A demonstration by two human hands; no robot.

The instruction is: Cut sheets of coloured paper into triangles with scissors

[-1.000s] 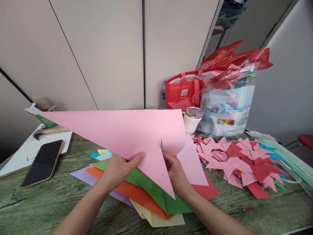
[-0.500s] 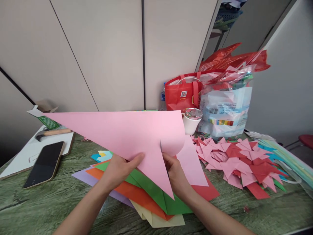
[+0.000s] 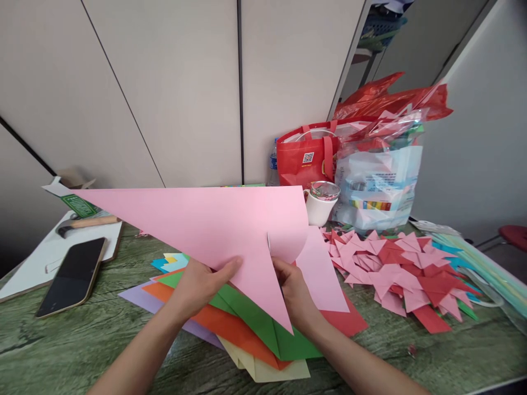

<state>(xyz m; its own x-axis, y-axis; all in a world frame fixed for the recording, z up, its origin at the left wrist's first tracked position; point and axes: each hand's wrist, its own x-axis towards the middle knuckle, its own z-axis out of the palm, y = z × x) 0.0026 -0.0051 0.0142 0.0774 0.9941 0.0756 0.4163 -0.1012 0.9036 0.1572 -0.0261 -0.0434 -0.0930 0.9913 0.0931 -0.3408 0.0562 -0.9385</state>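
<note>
A large sheet of pink paper (image 3: 185,219) is raised above the table, with a long slit running up from its lower edge. My left hand (image 3: 206,285) grips the sheet's lower edge, thumb on top and fingers underneath. At the slit, my right hand (image 3: 293,282) is closed, mostly behind the cut edge. A thin blade (image 3: 269,241) pokes up at the top of the slit, just above my right fingers; its handle is hidden, so I cannot tell its kind. Below lie green paper (image 3: 298,343), orange paper (image 3: 234,340) and another pink sheet (image 3: 323,274).
A heap of folded pink and red paper pieces (image 3: 395,269) lies at right. Behind stand a white mug (image 3: 320,211), a red bag (image 3: 302,164) and a plastic pack (image 3: 376,186). At left are a phone (image 3: 72,280) and a hammer (image 3: 93,221) on a white board (image 3: 24,263).
The view has shifted very slightly. Both hands and the pink paper keep nearly the same pose; the blade at the slit looks a little narrower and paler.
</note>
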